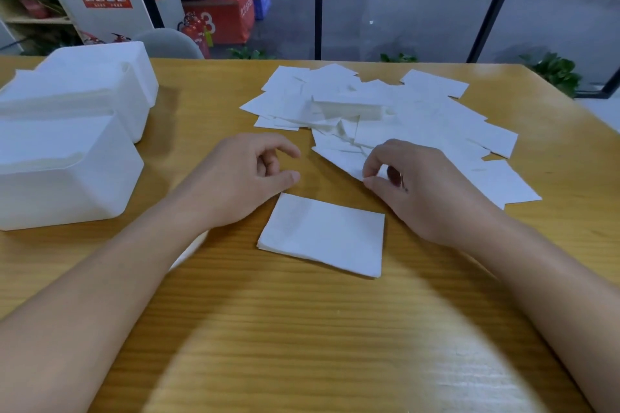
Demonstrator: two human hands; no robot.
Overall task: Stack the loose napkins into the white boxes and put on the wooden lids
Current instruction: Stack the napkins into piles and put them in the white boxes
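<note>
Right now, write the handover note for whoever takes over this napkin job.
Left hand: open, empty, hovering just above the table.
Right hand: thumb and forefinger pinching the near corner of one napkin at the edge of the loose pile.
Small squared-up stack lies between the hands, near the front edge.
White boxes sit at far left, without lids; contents hard to tell against the white.
No wooden lids in view.
Done: one small stack started.
Left: gather the rest of the pile, load the boxes, find and fit the lids.
</note>
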